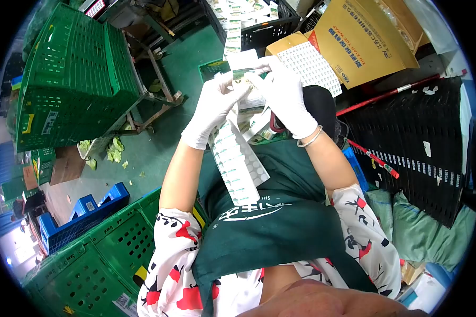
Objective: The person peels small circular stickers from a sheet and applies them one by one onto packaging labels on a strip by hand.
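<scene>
Both hands wear white gloves and are raised close together in front of the green apron. My left hand (215, 105) pinches the near part of a strip of labels, its thumb and fingers pressed together. My right hand (284, 92) has its fingers closed on the same strip, just to the right. A strip of green and white labels (232, 34) runs from the hands up to the black crate. Below the hands, a sheet of labels (231, 164) hangs over the apron beside a strip of round white stickers (253, 165). Small details between the fingertips are unclear.
Stacked green crates (74, 79) stand at the left, more green crates (106, 253) at the lower left. A black crate (269, 31) of labels is ahead. A cardboard box (354, 47) and a sticker sheet (309, 66) are right of the hands, with black crates (407, 142) beyond.
</scene>
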The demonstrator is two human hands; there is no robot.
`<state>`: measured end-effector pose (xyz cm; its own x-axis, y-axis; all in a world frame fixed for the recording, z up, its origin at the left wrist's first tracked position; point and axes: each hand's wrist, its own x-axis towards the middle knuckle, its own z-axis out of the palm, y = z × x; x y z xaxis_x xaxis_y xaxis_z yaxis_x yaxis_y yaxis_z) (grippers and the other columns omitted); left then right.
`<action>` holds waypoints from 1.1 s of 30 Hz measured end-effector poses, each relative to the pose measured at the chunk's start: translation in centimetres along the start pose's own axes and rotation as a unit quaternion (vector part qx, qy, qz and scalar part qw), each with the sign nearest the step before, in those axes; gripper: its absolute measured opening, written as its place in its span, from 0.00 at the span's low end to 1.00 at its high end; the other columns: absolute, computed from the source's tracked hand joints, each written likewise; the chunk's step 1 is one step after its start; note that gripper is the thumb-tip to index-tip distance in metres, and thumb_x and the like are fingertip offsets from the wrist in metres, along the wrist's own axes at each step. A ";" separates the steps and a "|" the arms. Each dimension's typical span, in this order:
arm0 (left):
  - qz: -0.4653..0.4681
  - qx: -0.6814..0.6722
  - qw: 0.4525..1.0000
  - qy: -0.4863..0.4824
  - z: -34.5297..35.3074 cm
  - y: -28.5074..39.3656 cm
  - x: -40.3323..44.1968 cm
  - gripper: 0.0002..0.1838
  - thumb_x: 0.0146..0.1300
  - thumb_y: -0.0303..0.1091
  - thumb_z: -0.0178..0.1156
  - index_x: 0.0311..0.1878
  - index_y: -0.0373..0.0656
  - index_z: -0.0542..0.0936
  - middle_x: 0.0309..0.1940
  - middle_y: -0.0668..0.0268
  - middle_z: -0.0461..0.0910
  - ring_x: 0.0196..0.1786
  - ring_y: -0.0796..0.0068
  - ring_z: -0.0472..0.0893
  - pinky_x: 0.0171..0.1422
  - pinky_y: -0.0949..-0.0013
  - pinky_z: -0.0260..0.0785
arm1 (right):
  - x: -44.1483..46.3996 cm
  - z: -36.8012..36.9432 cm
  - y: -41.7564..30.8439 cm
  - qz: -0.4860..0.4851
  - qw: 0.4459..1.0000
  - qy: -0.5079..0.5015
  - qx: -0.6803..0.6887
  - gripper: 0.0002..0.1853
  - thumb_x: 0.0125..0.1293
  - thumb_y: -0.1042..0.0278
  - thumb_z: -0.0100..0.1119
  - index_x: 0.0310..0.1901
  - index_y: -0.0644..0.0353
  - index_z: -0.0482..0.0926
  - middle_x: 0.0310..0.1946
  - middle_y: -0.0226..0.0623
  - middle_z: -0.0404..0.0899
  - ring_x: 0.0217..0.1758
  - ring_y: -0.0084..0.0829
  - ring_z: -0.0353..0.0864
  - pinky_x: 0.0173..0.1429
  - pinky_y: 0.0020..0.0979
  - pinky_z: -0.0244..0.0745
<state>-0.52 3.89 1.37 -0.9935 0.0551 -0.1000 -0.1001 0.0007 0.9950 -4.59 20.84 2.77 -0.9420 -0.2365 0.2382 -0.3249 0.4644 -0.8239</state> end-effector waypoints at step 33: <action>-0.026 -0.180 0.983 0.037 -2.3 -0.6 0.7 0.19 0.66 0.30 0.65 0.58 0.33 0.80 0.51 0.66 0.83 0.50 0.82 0.79 0.58 0.74 0.72 | -0.5 -2.3 1.5 0.063 0.934 -0.285 0.207 0.11 0.66 0.66 0.66 0.43 0.65 0.81 0.30 0.30 0.81 0.33 0.18 0.79 0.39 0.22 0.75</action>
<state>-1.33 1.68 0.71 -0.9866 -0.0081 -0.1632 -0.1499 -0.3524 0.9238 -4.75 23.63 2.64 -0.7339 -0.6734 -0.0894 -0.0430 0.1774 -0.9832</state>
